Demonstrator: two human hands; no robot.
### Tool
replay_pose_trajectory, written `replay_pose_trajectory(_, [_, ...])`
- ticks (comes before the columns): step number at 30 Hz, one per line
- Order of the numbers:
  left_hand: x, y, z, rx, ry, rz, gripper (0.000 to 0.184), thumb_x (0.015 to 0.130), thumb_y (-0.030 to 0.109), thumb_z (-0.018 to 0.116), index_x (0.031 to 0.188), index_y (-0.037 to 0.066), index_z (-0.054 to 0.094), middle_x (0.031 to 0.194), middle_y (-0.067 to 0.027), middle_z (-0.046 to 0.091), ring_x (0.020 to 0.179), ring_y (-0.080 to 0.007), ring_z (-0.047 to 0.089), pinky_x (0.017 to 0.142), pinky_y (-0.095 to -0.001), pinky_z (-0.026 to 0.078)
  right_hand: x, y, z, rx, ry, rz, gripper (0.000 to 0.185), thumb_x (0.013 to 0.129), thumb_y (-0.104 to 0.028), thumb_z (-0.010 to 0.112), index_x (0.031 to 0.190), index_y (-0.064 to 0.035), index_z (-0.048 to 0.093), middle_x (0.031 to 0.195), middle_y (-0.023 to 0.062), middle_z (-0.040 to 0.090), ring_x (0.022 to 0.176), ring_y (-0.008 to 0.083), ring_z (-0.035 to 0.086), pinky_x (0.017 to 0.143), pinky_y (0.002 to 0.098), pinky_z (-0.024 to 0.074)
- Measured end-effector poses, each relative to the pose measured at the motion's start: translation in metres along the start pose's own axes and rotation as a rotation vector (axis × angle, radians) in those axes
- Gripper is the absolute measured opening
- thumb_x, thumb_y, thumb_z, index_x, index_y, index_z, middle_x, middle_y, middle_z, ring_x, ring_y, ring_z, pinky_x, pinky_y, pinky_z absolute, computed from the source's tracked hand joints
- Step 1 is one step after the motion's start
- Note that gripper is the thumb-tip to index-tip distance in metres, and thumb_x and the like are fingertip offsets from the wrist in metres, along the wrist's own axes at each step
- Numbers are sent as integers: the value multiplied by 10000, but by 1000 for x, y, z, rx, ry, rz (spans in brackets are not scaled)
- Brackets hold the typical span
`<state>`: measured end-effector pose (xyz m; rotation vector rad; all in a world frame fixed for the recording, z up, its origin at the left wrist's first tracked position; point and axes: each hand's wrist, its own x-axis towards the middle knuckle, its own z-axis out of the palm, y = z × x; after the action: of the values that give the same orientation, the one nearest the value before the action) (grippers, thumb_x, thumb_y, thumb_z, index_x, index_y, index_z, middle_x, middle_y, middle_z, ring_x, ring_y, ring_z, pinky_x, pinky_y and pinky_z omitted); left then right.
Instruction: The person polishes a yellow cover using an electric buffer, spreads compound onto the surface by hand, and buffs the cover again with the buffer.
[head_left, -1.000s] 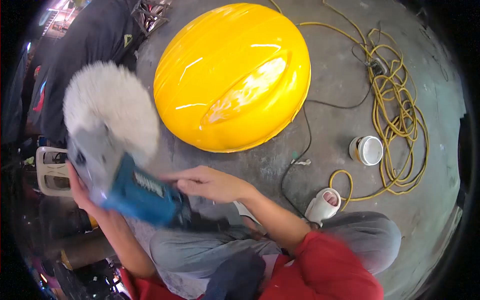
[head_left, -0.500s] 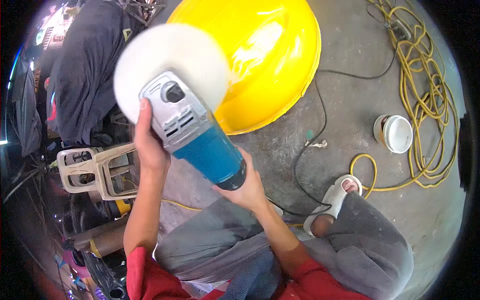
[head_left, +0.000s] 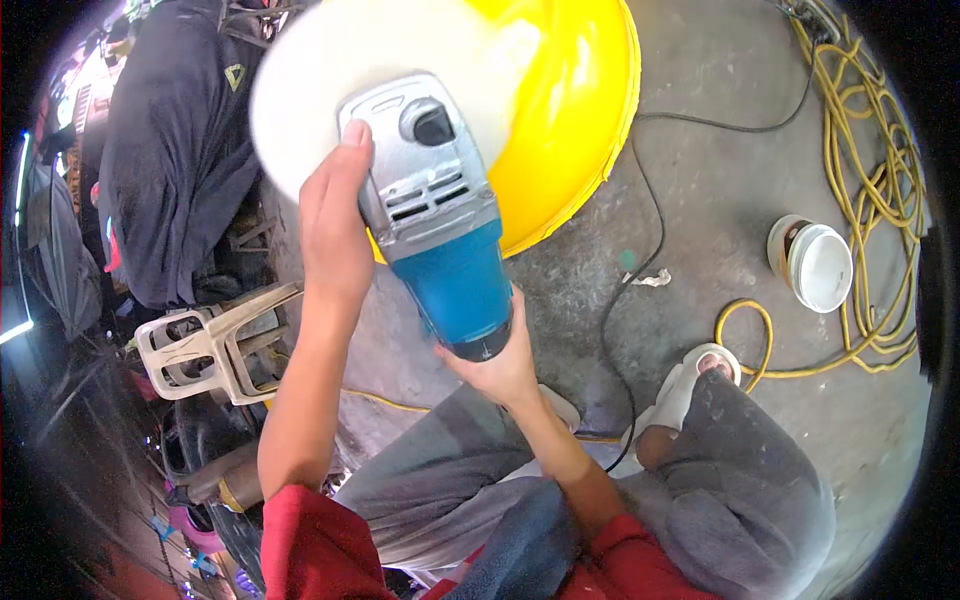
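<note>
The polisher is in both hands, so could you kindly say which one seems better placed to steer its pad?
Probably the left hand: it grips the polisher at its metal head, close to the white pad. The right hand holds the rear end, farther from the pad.

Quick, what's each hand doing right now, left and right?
Left hand: closed, holding the polisher at its silver head.
Right hand: closed, holding the same polisher around its black rear end.

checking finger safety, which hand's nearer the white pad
Left: the left hand holds the tool by its metal head, near the white pad; the right hand is farther back, at the tool's black end.
</note>
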<state>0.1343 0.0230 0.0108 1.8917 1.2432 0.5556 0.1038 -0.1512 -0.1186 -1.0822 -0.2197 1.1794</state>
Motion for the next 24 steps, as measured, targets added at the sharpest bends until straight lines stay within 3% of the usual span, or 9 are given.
replay_pose_trajectory(6, [9, 3, 5, 73, -2, 57, 444, 966, 284, 495, 1050, -136, 610, 995, -119, 660, 960, -138, 548, 927, -261, 383, 5, 7, 3, 18, 18, -42, 923, 610, -147, 873, 1342, -33, 321, 1218, 157, 521, 1134, 248, 527, 981, 397, 416])
replay_pose_trajectory(12, [-25, -21, -32, -11, 107, -167, 482, 981, 341, 473, 982, -122, 606, 944, -121, 638, 892, -149, 518, 875, -289, 397, -19, 30, 18, 40, -54, -29, 936, 629, -139, 863, 1368, -32, 299, 1236, 175, 520, 1153, 260, 525, 984, 398, 411])
replay_pose_trajectory(16, [-48, -32, -49, 156, 107, -97, 478, 994, 346, 438, 962, -105, 595, 892, -111, 616, 860, -156, 496, 840, -290, 394, -32, 55, 27, 47, -128, 50, 944, 636, -138, 858, 1383, -42, 289, 1244, 172, 521, 1154, 263, 528, 983, 397, 411])
replay_pose_trajectory(20, [-58, -13, -31, 198, 111, -92, 454, 1002, 345, 419, 993, -64, 616, 887, -49, 602, 852, -111, 467, 810, -269, 379, -29, 64, 31, 73, -130, -13, 950, 630, -142, 862, 1383, -50, 290, 1243, 165, 522, 1151, 262, 529, 986, 391, 409])
replay_pose_trajectory(24, [-47, -1, -22, 286, -19, -33, 384, 986, 303, 500, 1081, -46, 629, 842, 13, 583, 778, -63, 461, 693, -222, 371, -14, 50, 30, 105, -114, 29, 968, 619, -146, 868, 1385, -43, 285, 1262, 157, 507, 1174, 253, 508, 1001, 389, 397])
